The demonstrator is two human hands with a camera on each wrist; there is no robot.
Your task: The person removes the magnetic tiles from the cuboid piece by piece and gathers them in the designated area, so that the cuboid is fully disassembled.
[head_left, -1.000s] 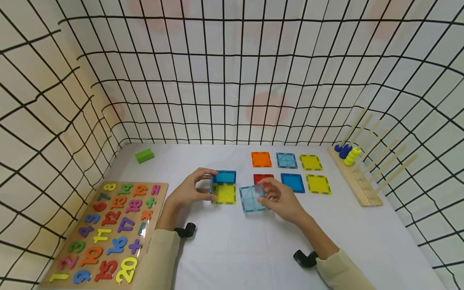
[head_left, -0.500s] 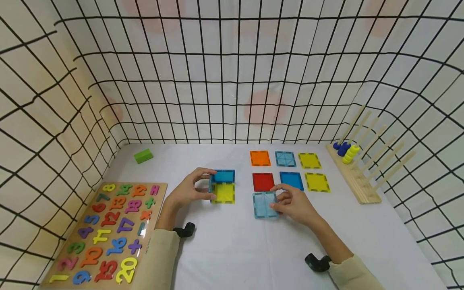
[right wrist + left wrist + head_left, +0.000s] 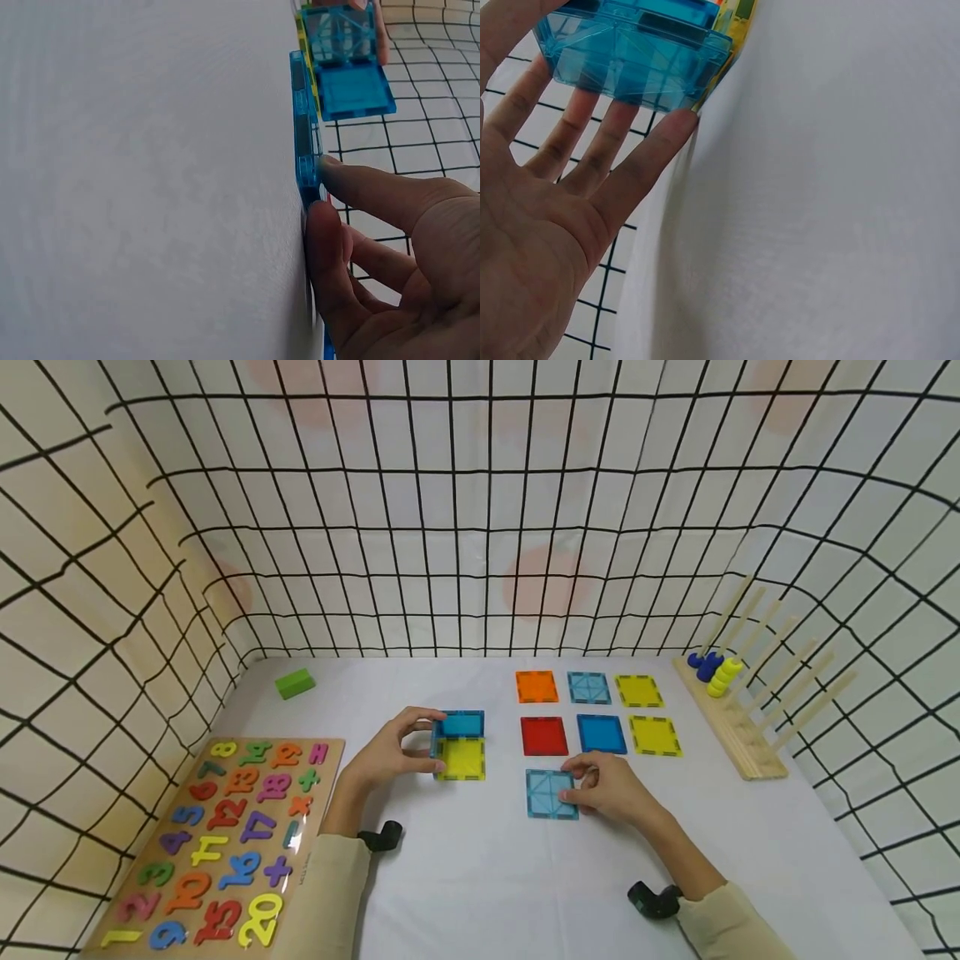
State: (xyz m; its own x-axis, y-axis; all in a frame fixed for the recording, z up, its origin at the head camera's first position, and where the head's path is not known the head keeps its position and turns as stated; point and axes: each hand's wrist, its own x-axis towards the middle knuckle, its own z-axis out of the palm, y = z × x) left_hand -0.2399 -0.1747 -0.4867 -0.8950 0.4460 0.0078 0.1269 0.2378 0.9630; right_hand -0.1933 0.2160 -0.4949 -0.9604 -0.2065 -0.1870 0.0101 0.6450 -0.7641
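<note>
My left hand (image 3: 390, 747) spans the left side of a small magnetic tile build, thumb at the near corner and fingers at the far one. The build has a flat yellow magnetic tile (image 3: 465, 760) as base, a blue magnetic tile (image 3: 461, 724) standing at its back, and a clear light-blue magnetic tile (image 3: 622, 56) upright on its left. Closer to me and to the right, my right hand (image 3: 611, 787) pinches another light-blue magnetic tile (image 3: 546, 793) by its right edge, thumb on top. That tile lies close over the white cloth, as the right wrist view also shows.
Loose flat tiles lie in two rows behind my right hand, among them a red tile (image 3: 544, 737) and an orange tile (image 3: 536, 687). A wooden peg rack (image 3: 738, 727) stands right, a number board (image 3: 300, 852) left, a green block (image 3: 295, 683) back left. Wire mesh (image 3: 487, 527) encloses the table.
My right hand has carried the light-blue tile right and toward me, away from the build, and lowered it to the cloth. The left hand stays at the build.
</note>
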